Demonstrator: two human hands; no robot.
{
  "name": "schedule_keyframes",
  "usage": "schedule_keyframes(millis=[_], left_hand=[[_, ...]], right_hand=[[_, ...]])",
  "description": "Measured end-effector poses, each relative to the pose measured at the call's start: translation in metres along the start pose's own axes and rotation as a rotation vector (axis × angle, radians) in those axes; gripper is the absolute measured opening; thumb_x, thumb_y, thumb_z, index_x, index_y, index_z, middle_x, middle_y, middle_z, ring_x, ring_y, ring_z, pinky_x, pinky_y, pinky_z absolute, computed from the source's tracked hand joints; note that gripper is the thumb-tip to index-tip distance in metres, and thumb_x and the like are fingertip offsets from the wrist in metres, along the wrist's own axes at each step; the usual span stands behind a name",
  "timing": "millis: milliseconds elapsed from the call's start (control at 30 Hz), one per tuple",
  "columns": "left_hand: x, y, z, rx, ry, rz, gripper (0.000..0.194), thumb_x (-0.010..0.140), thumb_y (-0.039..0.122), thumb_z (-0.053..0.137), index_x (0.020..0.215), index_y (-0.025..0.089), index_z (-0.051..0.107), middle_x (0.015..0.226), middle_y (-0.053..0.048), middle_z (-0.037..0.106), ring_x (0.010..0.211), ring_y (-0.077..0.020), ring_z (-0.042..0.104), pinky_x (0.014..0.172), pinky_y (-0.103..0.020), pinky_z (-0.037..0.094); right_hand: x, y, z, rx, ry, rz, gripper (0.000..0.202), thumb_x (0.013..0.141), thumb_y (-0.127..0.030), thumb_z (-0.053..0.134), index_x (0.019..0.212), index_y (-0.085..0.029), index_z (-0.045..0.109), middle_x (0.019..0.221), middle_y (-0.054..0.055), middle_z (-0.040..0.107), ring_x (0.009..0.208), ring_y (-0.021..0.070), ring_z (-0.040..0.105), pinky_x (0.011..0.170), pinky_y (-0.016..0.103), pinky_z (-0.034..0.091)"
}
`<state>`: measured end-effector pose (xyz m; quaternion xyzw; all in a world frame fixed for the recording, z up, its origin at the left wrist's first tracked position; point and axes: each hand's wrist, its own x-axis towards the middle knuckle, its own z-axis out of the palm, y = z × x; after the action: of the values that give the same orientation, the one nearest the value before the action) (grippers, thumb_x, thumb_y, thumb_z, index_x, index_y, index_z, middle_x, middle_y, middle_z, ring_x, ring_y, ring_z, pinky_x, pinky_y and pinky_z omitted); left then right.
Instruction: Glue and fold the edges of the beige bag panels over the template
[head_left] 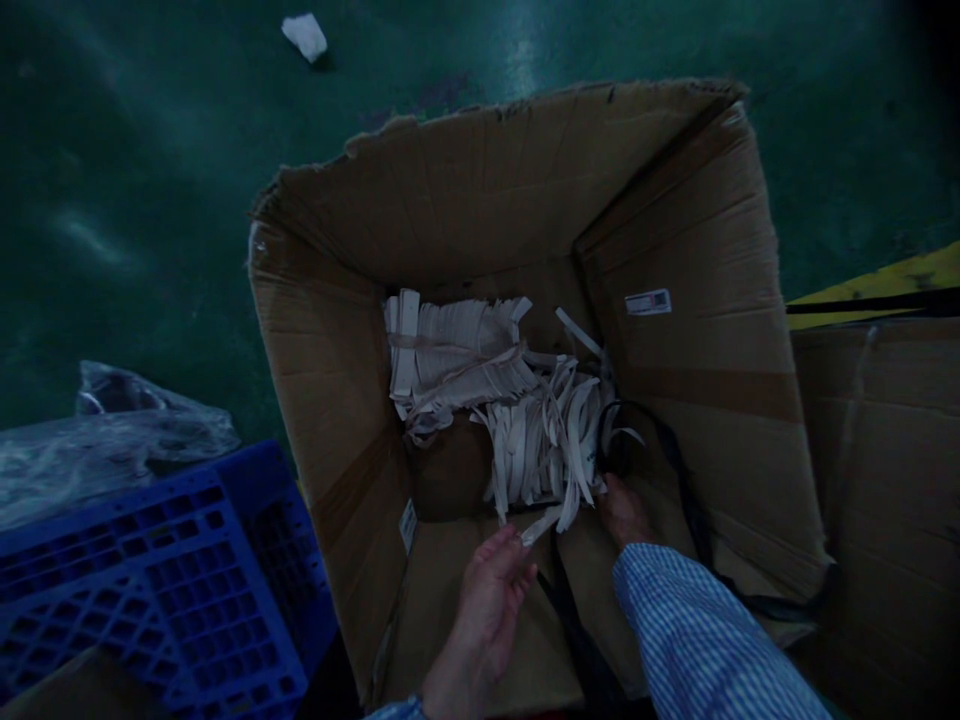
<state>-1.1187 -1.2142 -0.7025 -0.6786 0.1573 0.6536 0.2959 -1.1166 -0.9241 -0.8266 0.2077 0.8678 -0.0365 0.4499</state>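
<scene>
Inside a deep open cardboard box (517, 170) lies a loose heap of pale, narrow strips (517, 455), some curling over its top. My left hand (491, 585) is at the heap's near edge, fingers closed on the end of a strip (541, 523). At the heap's near right corner, my right hand (624, 512) grips the pale strips, its fingertips partly hidden. Behind the heap, a neater bundle of pale strips (461, 345) is tied with a band. What the strips are made of cannot be made out.
A black strap (686, 490) hangs along the box's right side, and another dark strap (570, 610) runs down its near side. Left stand a blue plastic crate (202, 570) and clear plastic wrap (150, 425). Another carton (885, 480) adjoins on the right. White scrap (305, 37) lies on the green floor.
</scene>
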Motion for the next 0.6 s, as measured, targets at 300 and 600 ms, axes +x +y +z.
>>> schedule_keyframes(millis=[300, 600], left_hand=[[0.01, -0.009, -0.008, 0.047, 0.028, 0.002, 0.019, 0.087, 0.005, 0.073, 0.102, 0.015, 0.07, 0.109, -0.012, 0.072, 0.095, -0.0204, 0.068, 0.084, -0.033, 0.056], [0.026, 0.001, -0.017, 0.011, 0.161, 0.093, 0.013, 0.095, 0.005, 0.061, 0.1, 0.015, 0.064, 0.102, -0.007, 0.069, 0.085, -0.0149, 0.066, 0.074, -0.027, 0.052]], right_hand=[[-0.007, 0.003, 0.004, -0.126, -0.156, -0.138, 0.03, 0.102, -0.04, 0.066, 0.124, -0.021, 0.067, 0.125, 0.009, 0.068, 0.109, 0.0235, 0.067, 0.095, 0.045, 0.058], [-0.028, -0.025, 0.028, -0.177, -0.303, -0.416, 0.02, 0.099, -0.036, 0.068, 0.108, -0.018, 0.07, 0.126, 0.009, 0.067, 0.122, 0.0264, 0.061, 0.106, 0.051, 0.05]])
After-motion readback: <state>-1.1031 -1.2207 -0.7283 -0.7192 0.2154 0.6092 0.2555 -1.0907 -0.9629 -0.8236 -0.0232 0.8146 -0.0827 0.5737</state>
